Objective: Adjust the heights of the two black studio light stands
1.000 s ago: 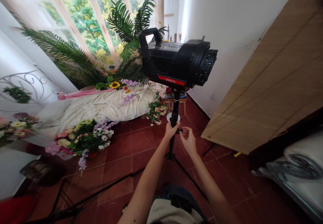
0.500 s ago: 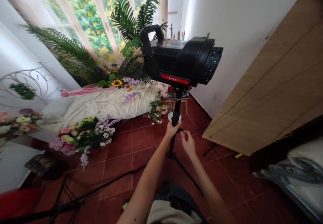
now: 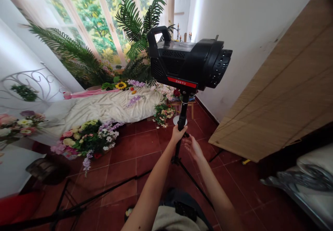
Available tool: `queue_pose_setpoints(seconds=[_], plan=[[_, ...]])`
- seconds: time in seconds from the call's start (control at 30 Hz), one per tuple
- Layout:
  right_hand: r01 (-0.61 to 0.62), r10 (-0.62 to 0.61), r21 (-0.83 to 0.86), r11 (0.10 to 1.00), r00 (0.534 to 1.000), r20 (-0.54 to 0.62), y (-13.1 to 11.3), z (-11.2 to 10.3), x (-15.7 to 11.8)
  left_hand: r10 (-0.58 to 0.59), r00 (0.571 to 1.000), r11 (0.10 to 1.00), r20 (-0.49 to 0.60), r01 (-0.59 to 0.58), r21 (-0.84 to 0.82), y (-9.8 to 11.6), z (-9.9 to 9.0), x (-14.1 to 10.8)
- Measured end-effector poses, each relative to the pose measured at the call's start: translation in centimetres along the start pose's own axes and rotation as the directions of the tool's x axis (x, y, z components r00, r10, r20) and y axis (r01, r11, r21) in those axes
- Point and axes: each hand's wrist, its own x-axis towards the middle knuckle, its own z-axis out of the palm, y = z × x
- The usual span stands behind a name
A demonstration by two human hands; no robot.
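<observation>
A black studio light (image 3: 179, 64) with a red ZHEYU label tops a black light stand (image 3: 183, 110) in front of me. My left hand (image 3: 179, 134) is wrapped round the stand's column, just below a thicker collar. Just right of the column, beside a small dark knob (image 3: 186, 134), is my right hand (image 3: 191, 146). Its fingers are spread and bent, with the fingertips close to the knob; whether they touch it I cannot tell. One stand leg (image 3: 195, 181) runs down toward my right forearm.
A low bed with a cream cover (image 3: 111, 107) stands by the window, with flower bunches (image 3: 85, 137) at its front. Another black stand's legs (image 3: 104, 193) stretch across the tiles at left. A large wooden panel (image 3: 270, 95) leans at right, near an ornate silver frame (image 3: 301, 182).
My right hand has opened from a pinched shape near the knob to spread fingers and turned slightly. My left hand keeps its hold on the stand. The view has shifted slightly.
</observation>
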Motion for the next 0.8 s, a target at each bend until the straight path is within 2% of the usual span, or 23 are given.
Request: queue_pose_setpoints(seconds=[0.1, 0.2, 0.3, 0.4, 0.5, 0.57, 0.6, 0.67, 0.73, 0.8], plan=[[0.141, -0.153, -0.134, 0.981, 0.985, -0.082, 0.3, 0.0, 0.0, 0.003, 1.0, 1.0, 0.007, -0.003, -0.002, 0.1, -0.1, 0.0], [0.288, -0.337, -0.346, 0.893, 0.937, -0.09, -0.1, -0.2, -0.1, 0.024, 1.0, 1.0, 0.005, -0.025, 0.004, -0.2, -0.1, 0.1], [0.377, -0.491, -0.588, 0.716, 0.87, -0.04, -0.7, -0.3, -0.3, 0.052, 0.999, 0.999, 0.011, -0.052, 0.009, -0.7, -0.2, 0.4], [0.391, -0.576, -0.759, 0.52, 0.817, 0.026, -1.1, -0.4, -0.6, 0.059, 0.998, 0.998, 0.016, -0.058, -0.004, -1.0, -0.2, 0.5], [0.37, -0.625, -0.858, 0.356, 0.777, 0.076, -1.3, -0.3, -0.7, 0.053, 0.999, 0.999, 0.005, -0.053, -0.012, -1.1, -0.1, 0.5], [0.372, -0.635, -0.878, 0.302, 0.765, 0.106, -1.2, -0.2, -0.5, 0.047, 0.999, 0.999, -0.006, -0.047, -0.007, -1.1, -0.1, 0.5], [0.383, -0.629, -0.87, 0.309, 0.769, 0.115, -1.2, -0.1, -0.3, 0.043, 0.999, 0.999, -0.009, -0.043, -0.008, -1.1, -0.1, 0.5], [0.402, -0.589, -0.821, 0.406, 0.802, 0.101, -1.1, 0.1, 0.2, 0.025, 1.0, 1.0, -0.009, -0.025, -0.018, -1.0, -0.1, 0.3], [0.369, -0.494, -0.716, 0.592, 0.869, 0.04, -0.9, 0.5, 0.7, -0.007, 1.0, 0.999, -0.001, 0.007, -0.034, -0.8, -0.1, 0.2], [0.266, -0.329, -0.544, 0.796, 0.944, -0.02, -0.7, 0.8, 1.0, -0.031, 0.999, 0.999, 0.007, 0.032, -0.043, -0.4, -0.1, 0.0]])
